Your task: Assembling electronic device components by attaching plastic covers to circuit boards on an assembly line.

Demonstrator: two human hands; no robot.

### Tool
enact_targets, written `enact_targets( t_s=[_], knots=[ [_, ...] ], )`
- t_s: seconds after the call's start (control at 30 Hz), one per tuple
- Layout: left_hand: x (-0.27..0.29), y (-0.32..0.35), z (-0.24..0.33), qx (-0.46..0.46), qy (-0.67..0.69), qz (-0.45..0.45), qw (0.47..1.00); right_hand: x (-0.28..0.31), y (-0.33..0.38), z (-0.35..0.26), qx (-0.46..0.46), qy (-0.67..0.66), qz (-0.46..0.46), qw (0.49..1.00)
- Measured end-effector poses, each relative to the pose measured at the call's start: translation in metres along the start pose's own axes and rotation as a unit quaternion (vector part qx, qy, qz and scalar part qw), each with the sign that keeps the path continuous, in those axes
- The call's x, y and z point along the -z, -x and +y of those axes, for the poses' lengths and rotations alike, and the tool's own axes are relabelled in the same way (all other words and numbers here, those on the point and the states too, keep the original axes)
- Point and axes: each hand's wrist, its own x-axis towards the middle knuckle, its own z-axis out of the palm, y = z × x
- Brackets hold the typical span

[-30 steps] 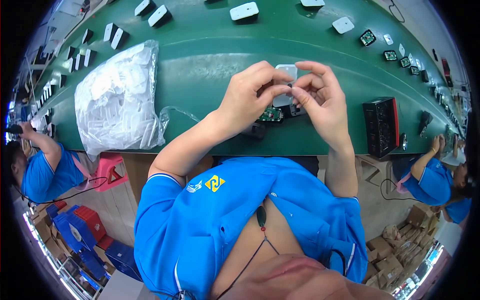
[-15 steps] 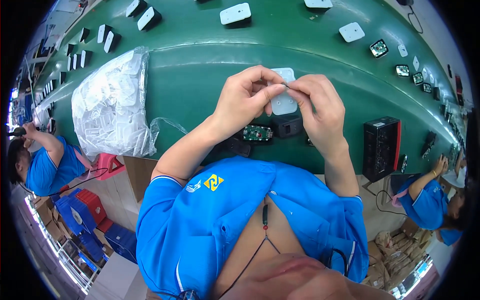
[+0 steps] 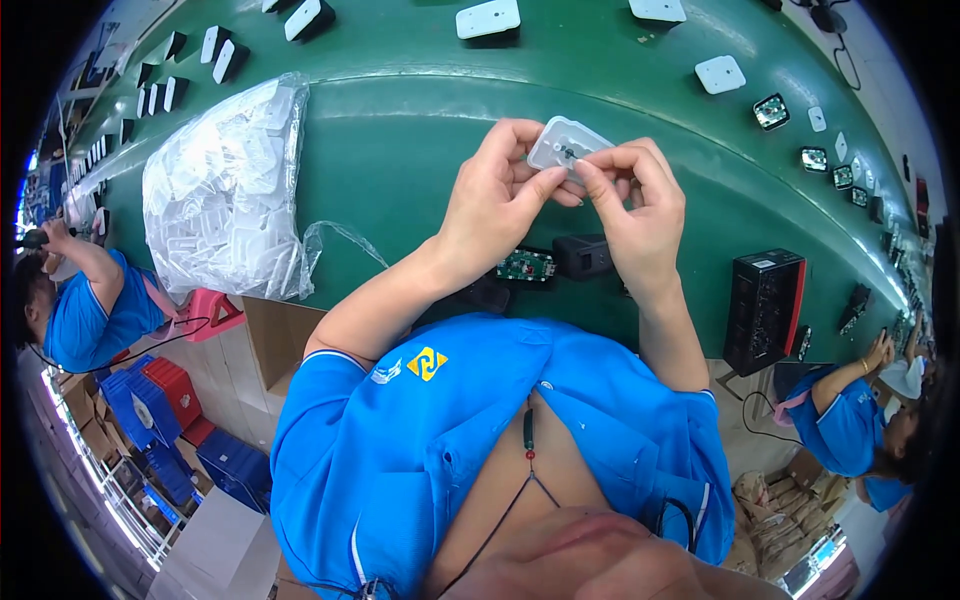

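Observation:
A white plastic cover (image 3: 551, 146) is held above the green table, tilted, between my two hands. My left hand (image 3: 507, 190) is closed on its left edge, with the thumb at the lower rim. My right hand (image 3: 634, 190) pinches at the right side, thumb and forefinger by a small dark part (image 3: 570, 153) on the cover; its kind is too small to tell. Below my hands lie a green circuit board (image 3: 526, 265) and a black housing (image 3: 582, 256). Another dark piece (image 3: 487, 294) sits at the table's near edge, partly hidden by my left forearm.
On the left a clear plastic bag (image 3: 225, 200) holds many white covers. A black box with a red side (image 3: 764, 310) stands at the right. Black units with white covers (image 3: 488, 19) stand along the far side. Co-workers (image 3: 100, 300) sit on both sides.
The white cover, previously lying flat on the table under my hands, is now lifted and tilted in my fingers. The small dark part, pinched above it before, is now against the cover.

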Motion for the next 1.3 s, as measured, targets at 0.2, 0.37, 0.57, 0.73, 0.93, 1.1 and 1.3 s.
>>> enact_targets(
  t_s=[0.2, 0.37, 0.57, 0.73, 0.93, 1.1, 1.3],
  knots=[
    [0.004, 0.007, -0.005, -0.057, -0.149, -0.018, 0.987, 0.001, -0.001, -0.005, -0.145, -0.17, -0.029, 0.974],
    [0.0, 0.001, -0.009, -0.188, -0.208, -0.007, 0.96, 0.003, -0.001, -0.003, -0.17, -0.231, -0.029, 0.958],
    [0.0, -0.004, -0.005, -0.249, -0.295, -0.016, 0.922, 0.0, 0.004, 0.001, -0.161, -0.247, -0.003, 0.956],
    [-0.003, -0.004, -0.001, -0.025, 0.06, 0.019, 0.998, -0.001, 0.005, 0.003, -0.104, -0.192, 0.075, 0.973],
    [0.003, -0.004, -0.001, -0.001, 0.07, -0.035, 0.997, 0.012, -0.003, -0.001, -0.064, -0.03, 0.005, 0.997],
    [0.004, -0.003, -0.005, 0.0, -0.003, -0.041, 0.999, 0.014, -0.003, 0.002, -0.144, -0.084, -0.048, 0.985],
    [0.002, -0.014, -0.011, 0.053, 0.007, -0.055, 0.997, 0.025, -0.008, 0.013, -0.125, 0.0, -0.078, 0.989]
  ],
)
